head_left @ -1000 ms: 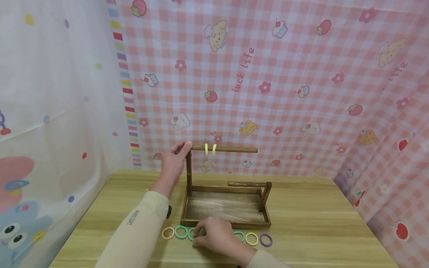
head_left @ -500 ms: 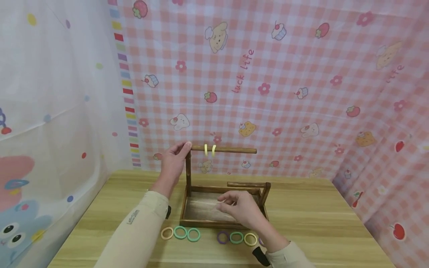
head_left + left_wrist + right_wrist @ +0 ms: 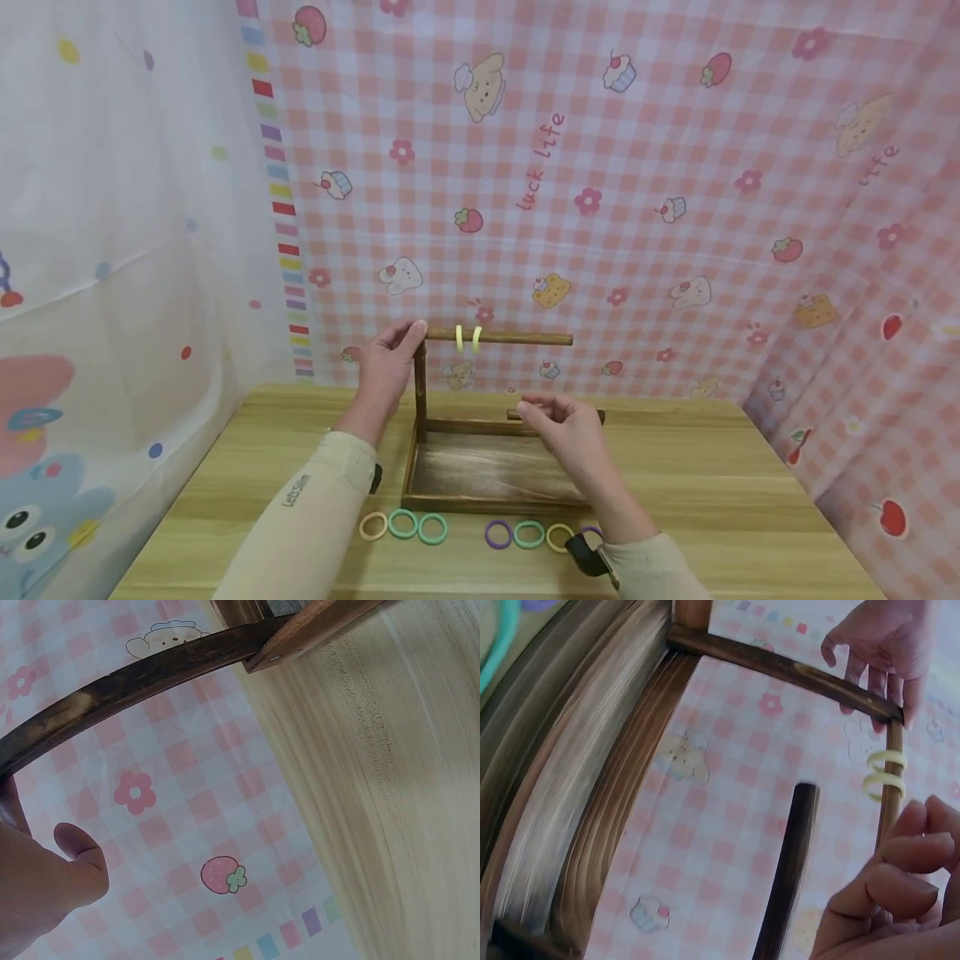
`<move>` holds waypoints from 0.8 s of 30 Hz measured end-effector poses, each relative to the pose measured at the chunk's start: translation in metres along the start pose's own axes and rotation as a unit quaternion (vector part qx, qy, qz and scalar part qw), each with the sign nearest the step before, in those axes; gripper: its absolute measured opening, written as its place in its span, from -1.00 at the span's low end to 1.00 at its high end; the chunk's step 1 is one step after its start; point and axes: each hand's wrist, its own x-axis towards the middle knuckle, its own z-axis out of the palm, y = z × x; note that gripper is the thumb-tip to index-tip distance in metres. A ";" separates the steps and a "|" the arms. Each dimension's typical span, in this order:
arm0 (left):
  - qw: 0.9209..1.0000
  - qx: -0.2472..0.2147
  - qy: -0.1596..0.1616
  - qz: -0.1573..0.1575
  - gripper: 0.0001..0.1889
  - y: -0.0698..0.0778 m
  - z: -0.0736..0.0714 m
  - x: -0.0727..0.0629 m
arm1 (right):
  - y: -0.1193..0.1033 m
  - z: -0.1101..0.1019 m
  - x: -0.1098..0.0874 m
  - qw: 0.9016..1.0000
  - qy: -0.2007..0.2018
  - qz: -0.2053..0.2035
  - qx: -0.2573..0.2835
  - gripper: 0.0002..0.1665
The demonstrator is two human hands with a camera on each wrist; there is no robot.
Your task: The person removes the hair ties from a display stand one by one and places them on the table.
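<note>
My left hand point(image 3: 386, 362) holds the upper corner of a dark wooden rack point(image 3: 421, 392), thumb on top. In the right wrist view its fingertips reach behind the post. Two pale yellow rings point(image 3: 477, 339) hang on the rack's upper rod point(image 3: 532, 338). My right hand point(image 3: 573, 433) is at the free end of the lower rod point(image 3: 512, 414), thumb and index finger brought together. It seems to pinch a small ring, almost wholly hidden by the fingers; its colour cannot be made out. The right wrist view shows the curled fingers point(image 3: 900, 892) beside the lower rod.
Along the rack's tray point(image 3: 480, 503) lies a row of rings: orange point(image 3: 362, 527), green point(image 3: 421, 530), purple point(image 3: 487, 535), another green point(image 3: 517, 535) and a partly covered yellow point(image 3: 550, 537). A gap splits the row. Checked cloth point(image 3: 637, 150) hangs behind the table point(image 3: 690, 475).
My right hand has risen from the row of rings, over the tray, to the lower rod's tip. A gap now shows where it was. My left hand has stayed on the rack.
</note>
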 end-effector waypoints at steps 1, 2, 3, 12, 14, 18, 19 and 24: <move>1.000 0.000 0.001 0.000 -0.53 0.000 0.000 0.000 | -0.002 0.003 0.001 1.000 0.005 -0.005 0.001 -0.69; 1.000 -0.001 0.001 0.000 -0.53 0.000 -0.001 0.001 | -0.003 0.007 0.003 1.000 0.010 -0.013 -0.001 -0.69; 1.000 -0.001 0.001 -0.001 -0.53 -0.001 -0.001 0.001 | -0.005 0.012 0.004 1.000 0.014 -0.024 -0.001 -0.70; 1.000 -0.001 0.006 0.000 -0.52 -0.001 -0.003 0.001 | -0.021 0.057 0.027 0.984 0.105 -0.143 -0.027 -0.71; 1.000 -0.001 0.007 0.000 -0.53 -0.001 -0.003 0.001 | -0.026 0.065 0.031 0.978 0.133 -0.154 -0.052 -0.70; 1.000 0.000 0.009 0.001 -0.55 -0.002 -0.003 0.001 | -0.030 0.075 0.039 0.966 0.174 -0.164 -0.101 -0.64; 1.000 -0.001 0.009 0.002 -0.56 -0.002 -0.002 0.001 | -0.031 0.077 0.041 0.963 0.183 -0.164 -0.110 -0.63; 1.000 -0.003 0.012 0.003 -0.60 -0.003 0.002 0.003 | -0.031 0.085 0.047 0.953 0.217 -0.163 -0.132 -0.65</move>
